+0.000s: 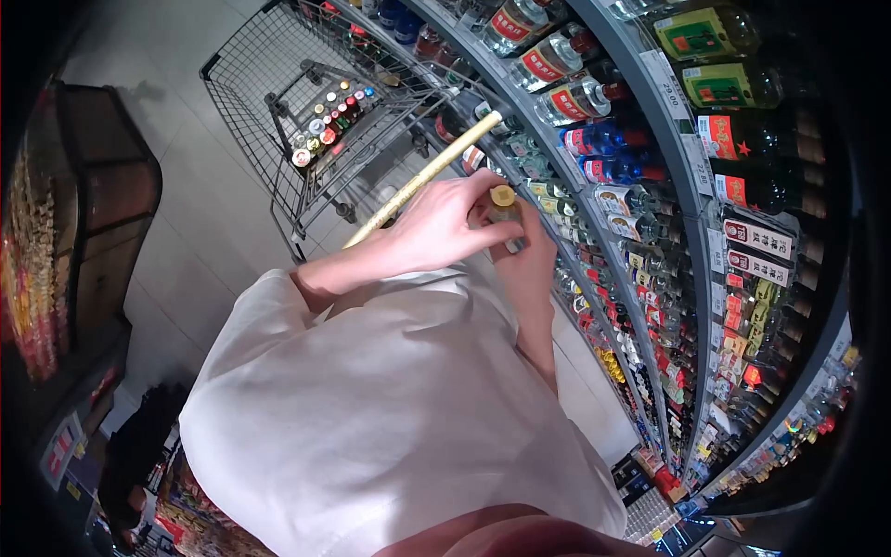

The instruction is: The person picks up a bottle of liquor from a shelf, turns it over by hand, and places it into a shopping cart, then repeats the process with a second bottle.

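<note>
Both hands meet in front of my white shirt around a small bottle with a yellow cap [502, 196]. The cap faces up toward me. My left hand [455, 218] reaches in from the left, its thumb and fingers curled about the bottle near the cap. My right hand [531, 237] wraps the bottle from the right side, and most of the bottle's body is hidden by the fingers. Just beyond the hands runs the yellow handle [422, 179] of a shopping cart [232, 88]. Several capped bottles [327, 121] stand in the cart.
On the right, long curved shelves [682, 158] carry rows of bottles, with price tags along their edges. At the left stands a brown display stand [107, 195] with colourful packages. Pale floor tiles [176, 232] lie between. Another person in dark clothing [139, 446] is at the lower left.
</note>
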{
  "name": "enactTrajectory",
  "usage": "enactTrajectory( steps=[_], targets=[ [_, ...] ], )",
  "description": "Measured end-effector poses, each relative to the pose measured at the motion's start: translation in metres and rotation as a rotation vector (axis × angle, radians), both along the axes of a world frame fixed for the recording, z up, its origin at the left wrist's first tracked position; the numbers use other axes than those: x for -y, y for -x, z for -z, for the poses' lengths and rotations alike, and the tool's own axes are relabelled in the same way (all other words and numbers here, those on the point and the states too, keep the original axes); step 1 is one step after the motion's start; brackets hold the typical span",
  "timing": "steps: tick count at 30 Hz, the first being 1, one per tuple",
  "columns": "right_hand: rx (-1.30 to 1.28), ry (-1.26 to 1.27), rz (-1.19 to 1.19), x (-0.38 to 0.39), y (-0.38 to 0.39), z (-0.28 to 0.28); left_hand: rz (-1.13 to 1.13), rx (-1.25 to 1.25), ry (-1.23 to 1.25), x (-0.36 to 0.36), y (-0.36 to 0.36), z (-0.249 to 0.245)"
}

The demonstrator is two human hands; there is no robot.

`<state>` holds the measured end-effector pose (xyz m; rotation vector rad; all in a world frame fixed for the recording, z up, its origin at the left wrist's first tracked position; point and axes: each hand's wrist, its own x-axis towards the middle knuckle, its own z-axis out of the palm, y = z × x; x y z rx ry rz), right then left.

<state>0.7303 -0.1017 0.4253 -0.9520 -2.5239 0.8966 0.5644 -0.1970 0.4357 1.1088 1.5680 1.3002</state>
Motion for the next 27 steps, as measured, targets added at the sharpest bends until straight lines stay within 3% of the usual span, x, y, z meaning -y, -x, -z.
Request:
enactTrajectory(
  steps=[4,8,11,14,19,27],
  targets=[
    [-0.036,-0.135,-0.137,0.001,0.057,0.018,-0.339,-0.297,-0.16,0.007,0.03,0.033],
    [-0.301,-0.09,-0.259,0.001,0.101,0.038,-0.571,-0.329,0.022,0.022,0.102,0.024],
    [-0.101,-0.276,-0.284,-0.001,0.107,0.092,-0.677,-0.571,0.109,0.019,0.175,0.063],
    [0.115,-0.344,-0.292,0.005,0.116,0.124,-0.613,-0.777,0.254,0.0,0.249,0.133],
    [0.163,-0.315,-0.263,0.006,0.12,0.14,-0.454,-0.8,0.491,-0.051,0.339,0.277],
    [0.249,-0.249,-0.213,0.004,0.122,0.14,-0.235,-0.726,0.808,-0.1,0.368,0.414]
  ],
)
